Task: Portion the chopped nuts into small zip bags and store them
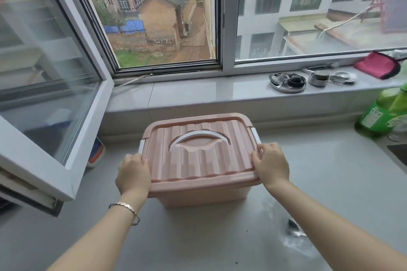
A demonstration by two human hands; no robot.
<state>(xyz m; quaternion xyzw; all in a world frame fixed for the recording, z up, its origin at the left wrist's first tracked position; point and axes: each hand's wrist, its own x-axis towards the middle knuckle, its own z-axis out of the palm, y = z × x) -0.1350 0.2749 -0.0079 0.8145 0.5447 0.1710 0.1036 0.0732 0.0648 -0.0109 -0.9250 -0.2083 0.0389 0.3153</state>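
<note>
Pink plastic box (pixel 199 191) sits on the grey counter (pixel 330 182), centre frame, just in front of the window sill (pixel 198 92). Lid (pixel 198 156) is on: ribbed top, rounded corners, white handle (pixel 196 136) lying flat in a recess. White clips (pixel 255 135) at both short ends, look latched down. Box body paler than lid, opaque, contents not visible.

Left hand (pixel 133 175) wraps the lid's left edge, thumb on top, fingers curled under the rim out of sight. Right hand (pixel 272 164) mirrors it on the right edge, fingers by the right clip. Both closed on the lid edges. Bracelet (pixel 125 210) on left wrist.

Green bottle (pixel 381 112) far right on the counter, well apart from the box. Small metal items (pixel 288 81) and a pink pouch (pixel 377 65) on the sill. Window sash (pixel 44 72) open at left.
</note>
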